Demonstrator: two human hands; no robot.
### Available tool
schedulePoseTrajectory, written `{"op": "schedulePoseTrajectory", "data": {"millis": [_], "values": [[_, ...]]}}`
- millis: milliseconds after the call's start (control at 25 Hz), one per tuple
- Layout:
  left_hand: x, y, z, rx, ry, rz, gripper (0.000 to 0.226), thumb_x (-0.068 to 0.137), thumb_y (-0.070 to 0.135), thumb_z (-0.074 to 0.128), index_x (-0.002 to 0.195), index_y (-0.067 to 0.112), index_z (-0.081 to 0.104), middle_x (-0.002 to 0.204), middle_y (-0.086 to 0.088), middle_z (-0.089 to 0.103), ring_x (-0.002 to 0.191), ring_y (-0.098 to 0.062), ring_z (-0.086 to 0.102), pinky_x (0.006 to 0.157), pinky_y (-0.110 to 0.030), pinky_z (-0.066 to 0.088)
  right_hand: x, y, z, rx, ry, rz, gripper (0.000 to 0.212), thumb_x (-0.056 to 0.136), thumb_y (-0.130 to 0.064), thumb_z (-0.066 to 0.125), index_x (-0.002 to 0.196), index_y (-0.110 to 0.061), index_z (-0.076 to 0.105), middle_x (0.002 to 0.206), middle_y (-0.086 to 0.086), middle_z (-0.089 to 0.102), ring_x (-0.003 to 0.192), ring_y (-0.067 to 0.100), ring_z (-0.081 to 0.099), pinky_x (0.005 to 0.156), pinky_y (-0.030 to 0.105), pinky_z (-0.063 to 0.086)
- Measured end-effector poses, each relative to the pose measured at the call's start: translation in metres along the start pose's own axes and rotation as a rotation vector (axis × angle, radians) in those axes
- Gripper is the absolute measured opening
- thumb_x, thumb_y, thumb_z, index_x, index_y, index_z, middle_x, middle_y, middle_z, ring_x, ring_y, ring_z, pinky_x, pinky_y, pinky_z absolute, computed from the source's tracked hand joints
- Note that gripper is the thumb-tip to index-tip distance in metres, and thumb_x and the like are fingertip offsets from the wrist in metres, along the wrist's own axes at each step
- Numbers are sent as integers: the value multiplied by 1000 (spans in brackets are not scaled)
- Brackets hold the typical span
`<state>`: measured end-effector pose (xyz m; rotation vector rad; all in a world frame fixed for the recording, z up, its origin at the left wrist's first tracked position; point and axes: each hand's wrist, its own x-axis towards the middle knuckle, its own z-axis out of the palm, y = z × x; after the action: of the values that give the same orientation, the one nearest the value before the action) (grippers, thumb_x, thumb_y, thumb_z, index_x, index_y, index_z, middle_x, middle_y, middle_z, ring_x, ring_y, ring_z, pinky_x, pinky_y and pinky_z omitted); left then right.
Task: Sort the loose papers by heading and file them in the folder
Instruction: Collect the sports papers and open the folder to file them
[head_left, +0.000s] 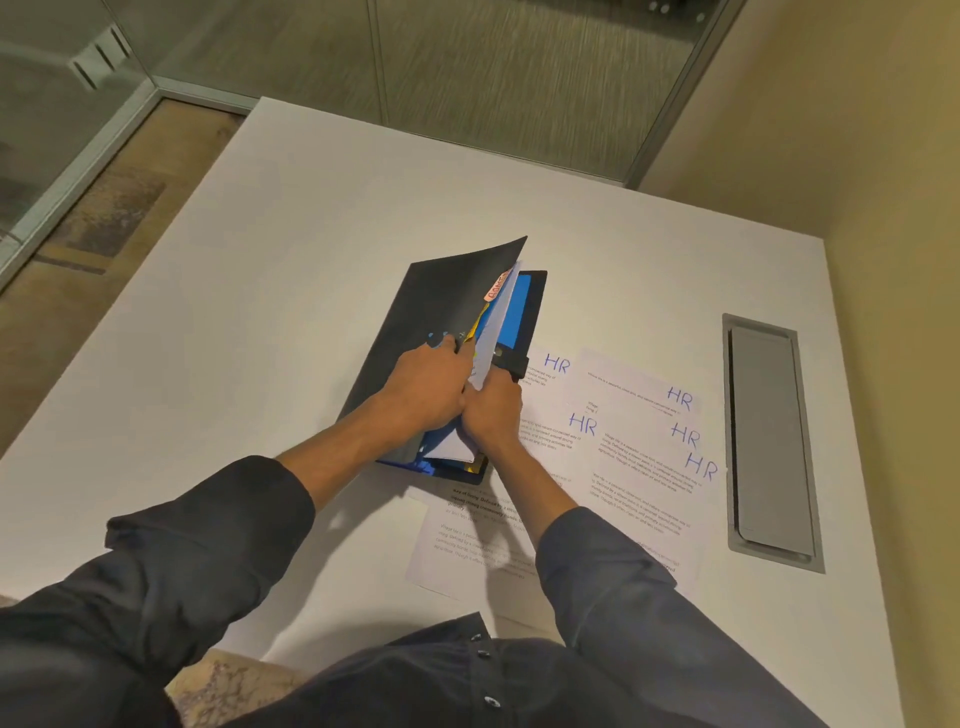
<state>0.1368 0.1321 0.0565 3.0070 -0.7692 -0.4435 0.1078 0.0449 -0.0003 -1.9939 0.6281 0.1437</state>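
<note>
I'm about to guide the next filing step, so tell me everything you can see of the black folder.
The black folder lies on the white table, its matte, card-like front cover lifted and curling. Blue and yellow dividers, a white sheet and a pink tab show inside. The left hand holds the cover, the right hand grips the papers at its near edge.

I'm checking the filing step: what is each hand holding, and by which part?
The left hand holds the folder cover open at its near edge. The right hand grips white papers by their near end, inside the folder.
</note>
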Motion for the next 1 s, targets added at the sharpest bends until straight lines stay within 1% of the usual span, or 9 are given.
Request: {"op": "schedulePoseTrajectory", "data": {"millis": [120, 160, 240, 360, 480, 600, 720, 840, 1000], "values": [[-3, 4, -2, -15, -11, 7, 58, 98, 29, 50, 147, 11, 26, 140, -13, 45, 105, -30, 62, 87, -41, 53, 5, 4, 4, -111, -50, -1, 5, 97, -12, 54, 94, -8, 56, 93, 12, 63, 87, 25, 59, 74, 39, 49], [-3, 5, -2, -21, -11, 5, 58, 97, 28, 50, 147, 11, 26, 141, -13, 44, 107, -30, 62, 88, -41, 53, 5, 4, 4, -162, -77, -6, 6, 96, -9, 52, 90, -10, 53, 90, 11, 62, 83, 23, 54, 72, 37, 45], [-3, 6, -1, -14, -5, -2, 57, 97, 29, 50, 146, 11, 28, 143, -14, 44, 109, -31, 62, 90, -42, 53, 4, 3, 4, -225, -139, -14, 5, 95, -7, 52, 97, -9, 57, 98, 16, 63, 83, 23, 51, 73, 32, 40], [0, 7, 4, 0, -2, -28, 57, 97, 28, 51, 146, 11, 29, 142, -14, 44, 110, -31, 62, 90, -41, 53, 4, 2, 5, -201, -172, -19, 19, 97, -9, 52, 111, 2, 59, 105, 19, 65, 96, 31, 61, 75, 31, 41], [9, 2, 8, 35, 3, -70, 57, 95, 26, 55, 144, 8, 30, 138, -17, 45, 105, -32, 62, 84, -41, 54, -1, -3, -9, -83, -187, -62, 14, 97, -10, 53, 110, -6, 54, 87, 5, 62, 77, 16, 57, 70, 29, 39], [27, -9, 15, 120, -17, -142, 59, 91, 23, 60, 141, 6, 33, 135, -19, 45, 104, -35, 62, 79, -41, 53, -13, 7, -36, 0, -132, -86, 31, 94, -21, 59, 124, -13, 56, 79, -4, 65, 75, 13, 62, 71, 32, 53], [43, -21, 28, 195, -68, -190, 58, 90, 24, 59, 140, 7, 35, 137, -21, 44, 106, -33, 61, 75, -39, 52, -24, 42, -62, -19, -98, -69, 33, 90, -33, 60, 121, -23, 59, 88, -10, 70, 82, 14, 71, 82, 42, 57], [50, -33, 41, 203, -140, -244, 62, 90, 24, 57, 143, 6, 30, 146, -28, 31, 110, -35, 59, 77, -38, 51, -41, 78, -93, -146, -53, -34, 32, 92, -31, 59, 122, -22, 61, 101, -7, 73, 92, 15, 69, 87, 39, 55], [51, -46, 54, 159, -213, -323, 77, 89, 41, 56, 151, 14, 18, 157, -26, 8, 123, -42, 49, 94, -43, 46, -63, 129, -122, -390, -15, 4, 46, 93, -34, 58, 135, -17, 53, 132, -1, 62, 118, 21, 58, 96, 37, 48]]}}
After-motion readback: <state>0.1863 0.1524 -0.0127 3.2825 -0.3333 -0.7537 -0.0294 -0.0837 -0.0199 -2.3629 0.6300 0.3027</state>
